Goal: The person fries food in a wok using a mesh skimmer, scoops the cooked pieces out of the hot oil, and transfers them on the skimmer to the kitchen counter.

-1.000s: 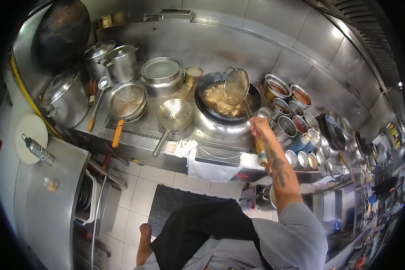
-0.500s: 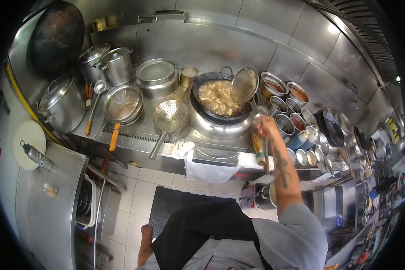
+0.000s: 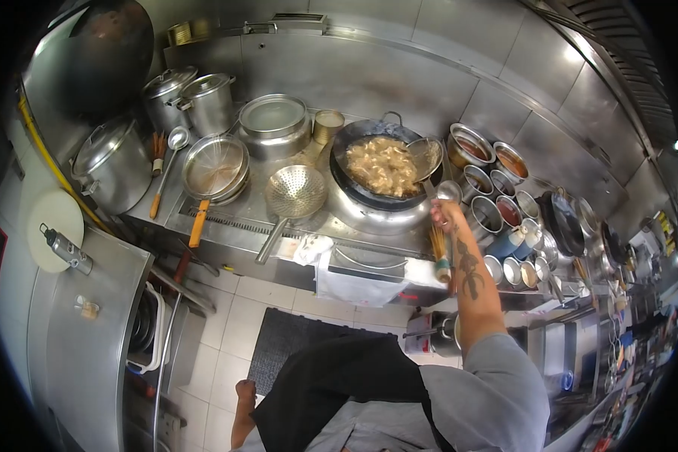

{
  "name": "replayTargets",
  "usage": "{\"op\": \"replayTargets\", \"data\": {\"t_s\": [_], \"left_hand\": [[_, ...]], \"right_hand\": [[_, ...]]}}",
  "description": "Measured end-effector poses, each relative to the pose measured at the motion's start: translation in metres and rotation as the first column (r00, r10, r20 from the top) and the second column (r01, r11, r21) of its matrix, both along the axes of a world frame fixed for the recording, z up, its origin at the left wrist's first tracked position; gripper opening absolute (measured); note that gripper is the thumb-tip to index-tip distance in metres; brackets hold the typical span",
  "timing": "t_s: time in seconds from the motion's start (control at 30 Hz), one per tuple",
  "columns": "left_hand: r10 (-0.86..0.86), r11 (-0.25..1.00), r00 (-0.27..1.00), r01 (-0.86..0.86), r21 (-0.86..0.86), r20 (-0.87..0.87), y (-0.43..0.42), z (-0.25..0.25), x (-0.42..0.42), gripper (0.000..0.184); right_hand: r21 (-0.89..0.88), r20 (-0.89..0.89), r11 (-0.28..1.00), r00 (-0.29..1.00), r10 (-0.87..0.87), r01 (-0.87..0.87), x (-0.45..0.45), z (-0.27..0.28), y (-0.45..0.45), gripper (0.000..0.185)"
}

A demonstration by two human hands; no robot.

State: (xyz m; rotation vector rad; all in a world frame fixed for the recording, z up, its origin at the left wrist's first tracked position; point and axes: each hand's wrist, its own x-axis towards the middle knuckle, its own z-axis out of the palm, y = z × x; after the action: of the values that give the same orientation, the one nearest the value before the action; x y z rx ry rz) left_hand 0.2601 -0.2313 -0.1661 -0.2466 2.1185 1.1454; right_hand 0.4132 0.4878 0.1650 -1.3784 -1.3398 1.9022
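Observation:
My right hand [image 3: 447,215] is wrapped round the handle of a wire-mesh skimmer [image 3: 428,157]. The skimmer's round head rests at the right side of a black wok [image 3: 346,139], low against the food. Pale brown pieces of food [image 3: 380,167] bubble in liquid inside the wok. Close beside my right hand are a metal ladle [image 3: 450,193] and a bundled bamboo brush [image 3: 441,256]. Down by my side hangs my left hand [image 3: 245,389], curled closed, with nothing visible in it.
A perforated strainer [image 3: 296,191] and a fine sieve [image 3: 215,169] lie left of the wok. Lidded pots [image 3: 207,105] stand farther left. Several sauce containers [image 3: 471,145] crowd the right. A cloth [image 3: 358,282] hangs on the stove's front edge; a black mat [image 3: 275,346] covers the floor.
The skimmer has come down from above the wok to its right side, with my right hand still on the handle. My left hand stays at my side. The view has shifted slightly.

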Motion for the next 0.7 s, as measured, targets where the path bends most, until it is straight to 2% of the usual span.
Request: {"op": "replayTargets", "data": {"t_s": [0.03, 0.1, 0.13, 0.2, 0.23, 0.27, 0.33, 0.4, 0.43, 0.53, 0.6, 0.63, 0.7], "left_hand": [[-0.012, 1.0, 0.999, 0.012, -0.016, -0.033, 0.001, 0.003, 0.002, 0.024], [-0.017, 0.999, 0.998, 0.014, -0.048, -0.055, 0.003, 0.005, 0.003, 0.025], [-0.026, 0.996, 0.997, 0.02, -0.082, -0.077, 0.001, 0.0, 0.004, 0.025], [-0.058, 0.997, 0.99, 0.051, -0.054, -0.13, -0.002, -0.009, 0.002, 0.026], [-0.093, 0.996, 0.979, 0.09, -0.028, -0.182, -0.003, -0.013, 0.001, 0.027], [-0.092, 0.996, 0.979, 0.088, -0.03, -0.183, -0.005, -0.016, 0.0, 0.027], [0.087, 0.996, 0.996, -0.087, 0.001, 0.008, 0.004, 0.0, 0.0, 0.028], [0.023, 1.0, 1.0, -0.023, 0.0, -0.021, 0.003, 0.006, -0.001, 0.028], [-0.04, 0.999, 0.998, 0.04, -0.001, -0.051, 0.003, 0.006, -0.002, 0.028], [-0.009, 1.0, 0.998, 0.009, -0.002, -0.066, 0.005, 0.007, -0.001, 0.027], [-0.018, 1.0, 0.997, 0.019, 0.008, -0.07, 0.006, 0.004, -0.004, 0.027], [-0.021, 1.0, 0.997, 0.022, 0.015, -0.072, 0.003, -0.007, -0.006, 0.028], [-0.056, 0.998, 0.99, 0.058, 0.011, -0.13, -0.004, -0.044, -0.016, 0.028]], "right_hand": [[0.001, -0.001, 1.0, 1.0, 0.004, -0.004, -0.003, -0.005, 0.001, 0.016], [-0.132, -0.181, 0.99, 0.983, 0.02, -0.045, -0.008, -0.018, 0.002, 0.016], [-0.131, -0.182, 0.99, 0.983, 0.024, -0.049, -0.011, -0.026, 0.006, 0.016], [-0.238, -0.32, 0.96, 0.945, 0.065, -0.147, -0.019, -0.033, 0.005, 0.013], [-0.227, -0.323, 0.964, 0.944, 0.059, -0.138, -0.018, -0.03, 0.001, 0.014], [-0.228, -0.324, 0.964, 0.944, 0.06, -0.14, -0.016, -0.025, -0.001, 0.014], [-0.178, -0.318, 0.976, 0.946, 0.065, -0.127, -0.009, -0.016, -0.006, 0.015], [-0.179, -0.325, 0.976, 0.944, 0.058, -0.121, -0.001, -0.004, -0.011, 0.016], [-0.12, -0.279, 0.987, 0.958, 0.071, -0.109, 0.002, 0.004, -0.016, 0.017], [-0.034, -0.189, 0.998, 0.981, 0.052, -0.06, 0.003, 0.019, -0.023, 0.018], [0.183, 0.002, 0.983, 0.999, 0.032, -0.032, -0.001, 0.03, -0.032, 0.018], [0.185, 0.001, 0.982, 1.0, 0.028, -0.028, -0.002, 0.033, -0.035, 0.018], [0.32, 0.092, 0.944, 0.995, 0.047, -0.075, -0.003, 0.038, -0.04, 0.02]]}}
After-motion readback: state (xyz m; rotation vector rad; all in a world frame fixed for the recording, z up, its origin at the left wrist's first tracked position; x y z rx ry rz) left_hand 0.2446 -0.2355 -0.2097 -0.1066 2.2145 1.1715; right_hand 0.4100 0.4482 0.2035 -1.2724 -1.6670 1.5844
